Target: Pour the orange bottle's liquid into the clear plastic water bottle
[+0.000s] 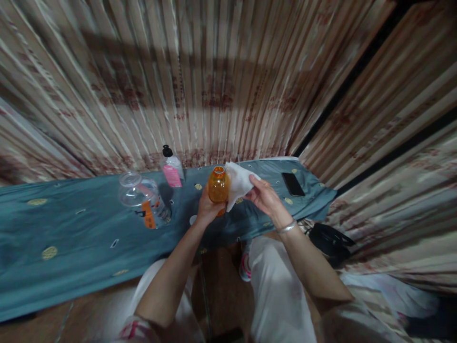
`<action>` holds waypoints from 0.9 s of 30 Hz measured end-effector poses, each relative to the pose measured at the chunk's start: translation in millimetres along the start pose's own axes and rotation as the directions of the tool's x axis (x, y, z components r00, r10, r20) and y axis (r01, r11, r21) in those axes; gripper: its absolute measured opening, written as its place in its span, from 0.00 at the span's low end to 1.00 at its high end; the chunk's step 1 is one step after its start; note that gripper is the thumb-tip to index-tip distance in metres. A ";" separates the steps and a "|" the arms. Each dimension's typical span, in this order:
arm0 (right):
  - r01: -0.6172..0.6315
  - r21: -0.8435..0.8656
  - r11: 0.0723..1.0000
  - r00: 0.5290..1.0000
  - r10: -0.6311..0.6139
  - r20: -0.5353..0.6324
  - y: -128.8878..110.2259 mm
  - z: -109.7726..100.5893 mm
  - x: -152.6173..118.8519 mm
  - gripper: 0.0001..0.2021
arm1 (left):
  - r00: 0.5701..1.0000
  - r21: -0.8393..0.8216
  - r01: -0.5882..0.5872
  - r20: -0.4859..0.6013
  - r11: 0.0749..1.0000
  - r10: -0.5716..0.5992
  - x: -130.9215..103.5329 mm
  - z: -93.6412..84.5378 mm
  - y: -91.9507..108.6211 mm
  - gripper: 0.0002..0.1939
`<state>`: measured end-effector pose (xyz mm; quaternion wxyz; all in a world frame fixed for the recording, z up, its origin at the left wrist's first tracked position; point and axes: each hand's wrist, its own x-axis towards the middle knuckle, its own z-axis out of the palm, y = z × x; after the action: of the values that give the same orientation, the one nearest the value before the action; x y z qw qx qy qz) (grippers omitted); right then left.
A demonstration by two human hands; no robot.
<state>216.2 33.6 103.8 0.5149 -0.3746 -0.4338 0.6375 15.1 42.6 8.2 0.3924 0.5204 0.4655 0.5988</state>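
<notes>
My left hand (210, 207) is wrapped round an amber see-through bottle (218, 186) with an uncapped mouth, held upright over the bed-like surface. In my right hand (263, 195) a white cloth or tissue (240, 183) is pinched between thumb and fingers. The white sheet lies against the bottle's right side and hangs down beside it. Behind and left of my left hand stands a clear bottle with a black cap and pink label (173, 170). Nearer on the left is a large clear plastic jar (145, 197) with an orange label.
A dark phone (293, 184) lies on the teal patterned cloth (89, 233) at the right. Pleated curtains (214, 85) hang along the back and right. A black bag (330, 240) sits low on the right, below the cloth's edge.
</notes>
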 end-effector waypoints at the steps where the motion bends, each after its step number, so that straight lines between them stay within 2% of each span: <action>1: 0.023 0.006 1.000 1.000 -0.023 -0.018 0.9 0.4 1.6 0.24 | 1.000 -0.013 0.011 -0.005 1.000 -0.011 0.1 -0.2 0.4 0.44; 4: 0.045 -0.080 0.996 0.996 -0.052 -0.077 15.6 7.4 10.8 0.23 | 0.998 -0.056 0.052 -0.027 0.997 -0.053 -0.8 -1.1 3.1 0.43; 6: 0.005 -0.224 0.975 0.992 -0.033 -0.120 34.8 16.0 18.1 0.21 | 0.996 -0.087 0.074 -0.039 0.994 -0.077 -2.2 -2.6 5.7 0.41; 11: -0.047 -0.315 0.948 0.991 0.004 -0.137 84.5 28.9 26.6 0.21 | 0.989 -0.176 0.112 -0.078 0.978 -0.127 -5.9 -9.4 12.5 0.37; 14: -0.058 -0.368 0.928 0.984 -0.008 -0.177 93.0 16.1 29.4 0.24 | 0.980 -0.204 0.117 -0.134 0.972 -0.146 -6.6 -15.0 18.1 0.36; 17: -0.053 -0.465 0.884 0.970 -0.065 -0.235 84.7 -9.4 37.7 0.28 | 0.973 -0.231 0.106 -0.178 0.967 -0.149 -6.3 -23.3 26.5 0.36; 19: -0.054 -0.569 0.821 0.962 -0.110 -0.250 78.1 -23.4 45.7 0.28 | 0.969 -0.246 0.093 -0.200 0.965 -0.145 -6.2 -30.5 32.6 0.35; 22: -0.045 -0.740 0.672 0.972 -0.140 -0.186 80.4 -23.9 54.3 0.21 | 0.964 -0.251 0.077 -0.226 0.965 -0.136 -6.0 -40.6 39.7 0.33; 24: -0.006 -0.831 0.556 0.989 -0.118 -0.085 91.4 -9.1 52.7 0.15 | 0.961 -0.248 0.071 -0.243 0.966 -0.133 -5.9 -44.9 42.2 0.32; 27: 0.115 -0.909 0.400 0.993 -0.029 0.113 110.5 20.7 34.6 0.12 | 0.958 -0.242 0.068 -0.253 0.968 -0.131 -5.8 -47.3 43.1 0.32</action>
<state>153.9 53.8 6.2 0.2361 -0.5504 -0.7471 0.2885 -30.1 18.8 47.2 0.4137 0.3613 0.4672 0.6929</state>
